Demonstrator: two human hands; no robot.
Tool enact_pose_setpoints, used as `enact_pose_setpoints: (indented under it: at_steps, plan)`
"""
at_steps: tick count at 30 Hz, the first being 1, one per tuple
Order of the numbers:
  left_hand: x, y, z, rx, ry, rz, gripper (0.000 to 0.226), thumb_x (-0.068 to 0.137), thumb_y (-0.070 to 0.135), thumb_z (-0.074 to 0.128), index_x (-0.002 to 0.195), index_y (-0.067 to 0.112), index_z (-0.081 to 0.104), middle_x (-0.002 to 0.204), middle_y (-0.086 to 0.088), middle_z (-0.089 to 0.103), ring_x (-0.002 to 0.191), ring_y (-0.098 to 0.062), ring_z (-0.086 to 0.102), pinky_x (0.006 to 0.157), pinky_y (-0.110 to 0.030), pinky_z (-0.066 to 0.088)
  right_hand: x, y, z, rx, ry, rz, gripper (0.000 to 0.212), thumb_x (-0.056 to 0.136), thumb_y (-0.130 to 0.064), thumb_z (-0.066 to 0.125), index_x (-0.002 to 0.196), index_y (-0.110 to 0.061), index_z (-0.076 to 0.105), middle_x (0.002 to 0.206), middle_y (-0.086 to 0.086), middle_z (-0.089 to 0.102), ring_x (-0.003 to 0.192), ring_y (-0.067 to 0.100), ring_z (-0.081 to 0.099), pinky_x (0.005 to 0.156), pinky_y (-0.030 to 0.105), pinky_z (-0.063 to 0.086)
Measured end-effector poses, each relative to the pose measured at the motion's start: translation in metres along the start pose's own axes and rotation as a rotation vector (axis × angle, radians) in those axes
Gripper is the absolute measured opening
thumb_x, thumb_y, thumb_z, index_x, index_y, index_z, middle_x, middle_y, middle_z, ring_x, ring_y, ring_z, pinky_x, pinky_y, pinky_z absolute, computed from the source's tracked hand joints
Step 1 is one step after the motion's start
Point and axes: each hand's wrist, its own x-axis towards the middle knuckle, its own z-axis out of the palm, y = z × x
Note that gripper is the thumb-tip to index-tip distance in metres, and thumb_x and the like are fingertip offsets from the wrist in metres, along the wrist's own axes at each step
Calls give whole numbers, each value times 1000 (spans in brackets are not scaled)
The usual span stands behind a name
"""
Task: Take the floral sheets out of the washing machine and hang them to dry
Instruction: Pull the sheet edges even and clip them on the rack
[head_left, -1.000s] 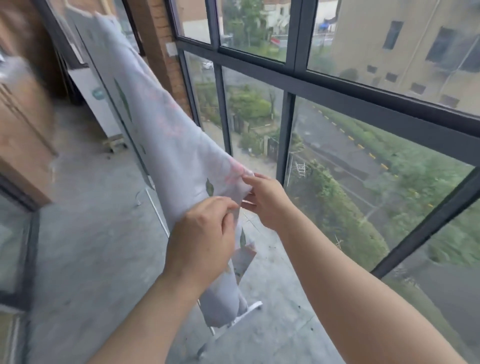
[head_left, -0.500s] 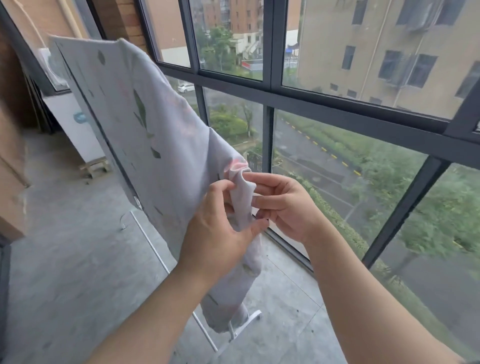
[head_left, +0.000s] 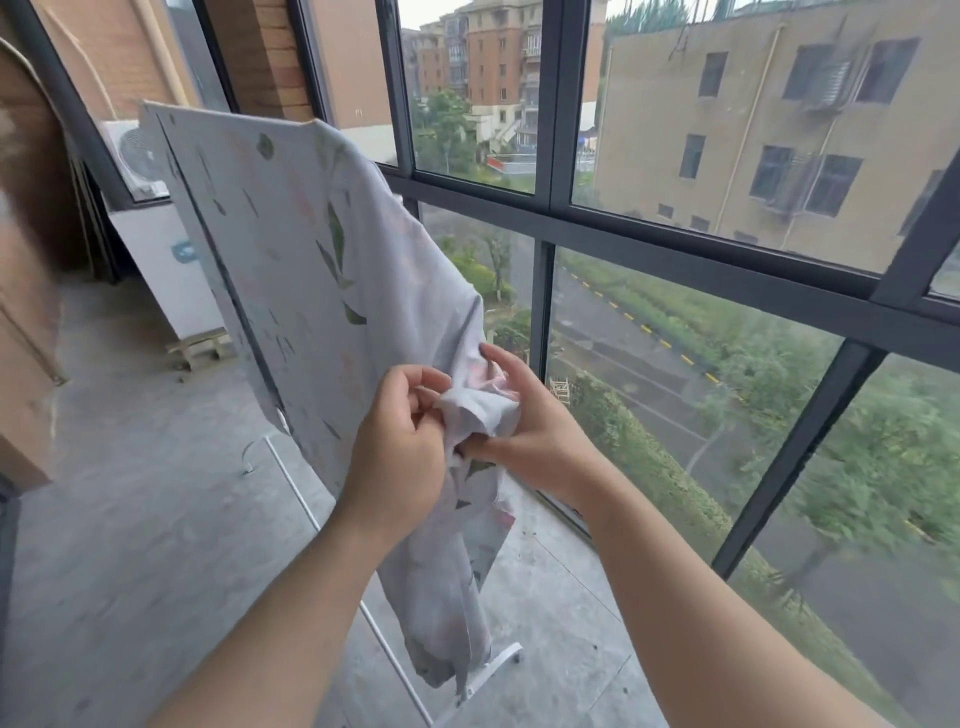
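Corner of the floral sheet (head_left: 311, 270), draped over the drying rack (head_left: 493, 660) toward 11 o'clock
Your left hand (head_left: 400, 457) and right hand (head_left: 540, 441) both pinch its bunched edge; it's likely soft, limp and damp-heavy, so grip the hem.

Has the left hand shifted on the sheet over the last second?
Yes. The left hand has risen, farther above the white drying rack foot, and is now level with the right hand, both gripping a bunched corner of the floral sheet.
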Motion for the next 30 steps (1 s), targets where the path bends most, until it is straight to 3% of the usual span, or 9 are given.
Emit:
enact_pose_setpoints:
  at_steps: [3, 6, 10, 14, 16, 19, 23, 26, 30]
  plan:
    - [-3, 8, -9, -1, -14, 27, 15, 81, 34, 61, 94, 41, 60, 82, 19, 63, 73, -4, 60, 64, -14, 48, 1, 7, 5, -101, 201, 113, 62, 81, -5, 59, 137, -31, 56, 115, -4, 68, 99, 11, 66, 80, 26, 59]
    - [-5, 13, -25, 417, -54, 198, 46, 67, 48, 81, 106, 43, 57, 99, 24, 58, 90, 2, 59, 69, -7, 44, 6, 8, -6, -45, 355, 231, 59, 77, 6, 39, 114, -26, 71, 102, -3, 74, 92, 20, 69, 73, 38, 61]
    - [-2, 16, -36, 731, 19, 280, 36, 84, 22, 76, 118, 31, 69, 106, 6, 65, 91, -23, 66, 75, -37, 55, 12, -14, -12, 166, 464, 85, 51, 70, 3, 36, 89, -29, 71, 78, -9, 72, 73, 13, 67, 54, 32, 53]
    - [10, 23, -47, 473, 88, 150, 26, 92, 17, 60, 102, 36, 74, 83, 12, 73, 80, -12, 67, 67, -32, 55, 15, -32, -18, -46, 261, -78, 21, 74, -28, 68, 93, -39, 65, 78, -20, 68, 61, -2, 61, 47, 12, 41]
    - [18, 28, -53, 326, 106, 74, 26, 88, 16, 54, 94, 34, 71, 78, 11, 73, 74, -10, 67, 64, -34, 55, 18, -36, -24, -264, 165, -128, 29, 69, -45, 79, 91, -34, 65, 78, -15, 68, 62, 2, 60, 47, 11, 40]
    - [24, 33, -56, 301, 90, 32, 21, 86, 19, 55, 93, 32, 70, 77, 9, 73, 73, -14, 69, 66, -41, 58, 23, -41, -30, -413, 236, -207, 22, 76, -29, 81, 76, -16, 63, 63, -2, 59, 55, 10, 46, 48, 20, 32]
    - [26, 41, -66, 639, 50, 209, 43, 71, 60, 77, 108, 42, 64, 82, 21, 72, 73, -2, 67, 60, -28, 54, 37, -53, -40, -298, 272, -219, 23, 78, -2, 68, 64, -20, 61, 56, -7, 48, 54, 3, 37, 47, 20, 28]
    - [32, 47, -72, 689, 41, 313, 27, 80, 57, 69, 92, 32, 69, 67, 10, 68, 62, -12, 65, 51, -36, 53, 45, -64, -44, -93, 169, -192, 8, 81, 0, 72, 81, -9, 72, 66, 5, 53, 63, 13, 44, 57, 28, 33]
    - [47, 49, -79, 453, 36, 257, 32, 90, 44, 66, 76, 16, 68, 56, -4, 55, 47, -10, 44, 44, -29, 38, 50, -78, -45, 237, 49, -214, 22, 83, 2, 72, 88, -18, 79, 81, 5, 67, 76, 19, 56, 66, 32, 41]
